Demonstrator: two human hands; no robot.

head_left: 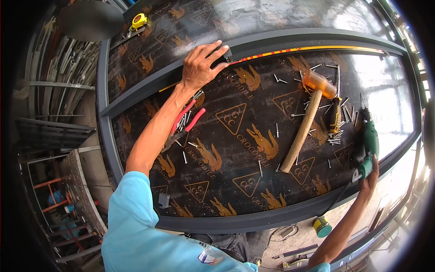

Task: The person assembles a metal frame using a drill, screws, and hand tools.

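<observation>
My left hand [201, 65] is at the dark grey metal crossbar [290, 37], its thumb and fingers around a small metal bracket [228, 55] against the bar. From there a thin yellow and red strip [281, 53] runs right along the bar. My right hand [370, 174] is wrapped around the handle of a green power drill [370, 140], whose bit points away from me at the right side of the frame. Below my left wrist lie pliers with red handles [195, 119], among loose screws.
A mallet [301, 129] with an amber head lies on the dark printed board [235, 158], near a yellow-black tool [335, 115] and scattered screws [346, 113]. Another small bracket [164, 200] sits near the front bar. A yellow tape measure [139, 21] is at the far left.
</observation>
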